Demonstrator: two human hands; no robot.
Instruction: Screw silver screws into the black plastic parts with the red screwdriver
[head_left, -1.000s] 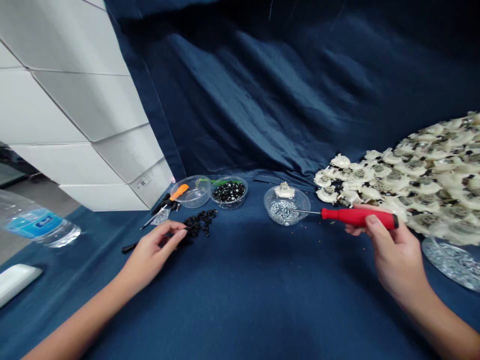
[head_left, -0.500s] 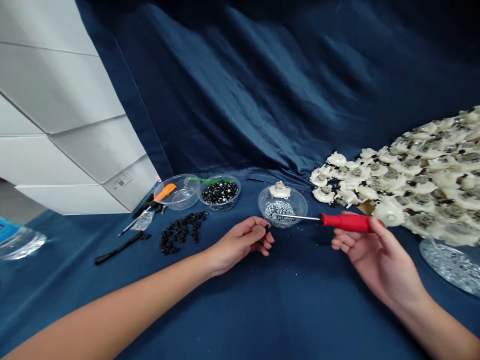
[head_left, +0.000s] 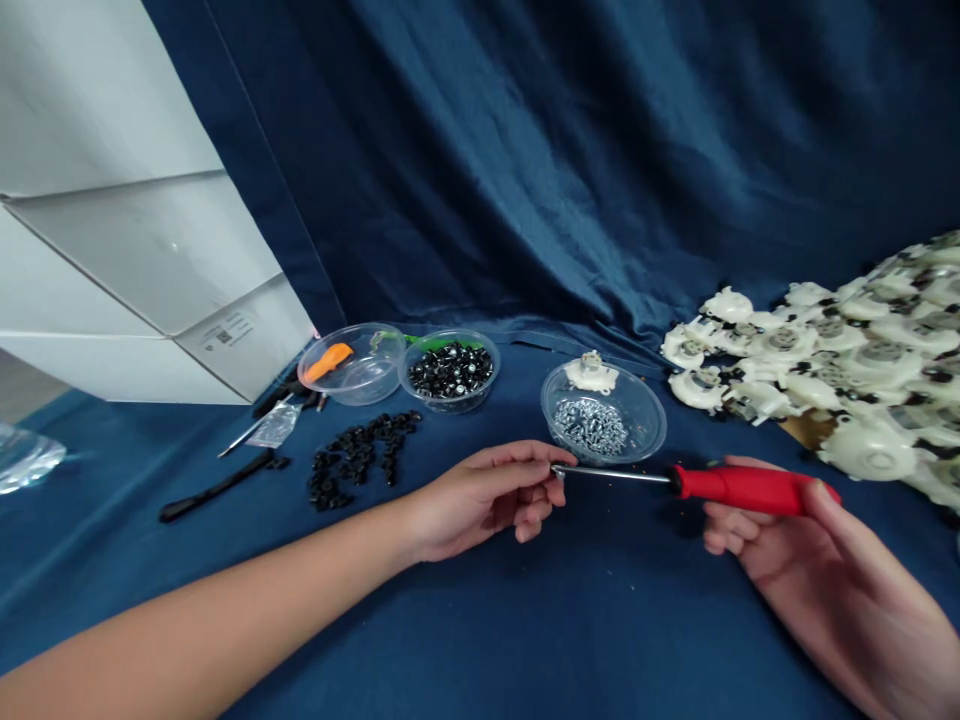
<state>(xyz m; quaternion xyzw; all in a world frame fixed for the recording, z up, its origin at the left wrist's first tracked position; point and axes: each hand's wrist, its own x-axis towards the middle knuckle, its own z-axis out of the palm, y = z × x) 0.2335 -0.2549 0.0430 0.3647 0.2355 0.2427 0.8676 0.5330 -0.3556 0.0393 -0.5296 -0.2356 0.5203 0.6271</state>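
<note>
My right hand (head_left: 810, 550) holds a red-handled screwdriver (head_left: 750, 488) level, its shaft pointing left. The screwdriver's tip meets the fingertips of my left hand (head_left: 495, 495), which are pinched together. Whatever sits between those fingertips is mostly hidden; a small shiny bit shows at the tip. Just behind the shaft stands a clear bowl of small silver screws (head_left: 592, 425), with a cream plastic part (head_left: 591, 373) at its far rim. Left of my left hand, small black parts (head_left: 356, 455) lie in a loose pile on the blue cloth.
A tub of black pieces (head_left: 451, 370) and a clear tub with an orange item (head_left: 364, 375) stand behind the pile. Black tool (head_left: 217, 490) and white boxes (head_left: 150, 270) are left. Cream parts (head_left: 832, 350) are heaped right. A bottle (head_left: 26, 460) lies far left.
The screwdriver tip has moved from over the screw bowl to my left fingertips. The black piece seen in my left fingers earlier is now hidden. The view has shifted slightly.
</note>
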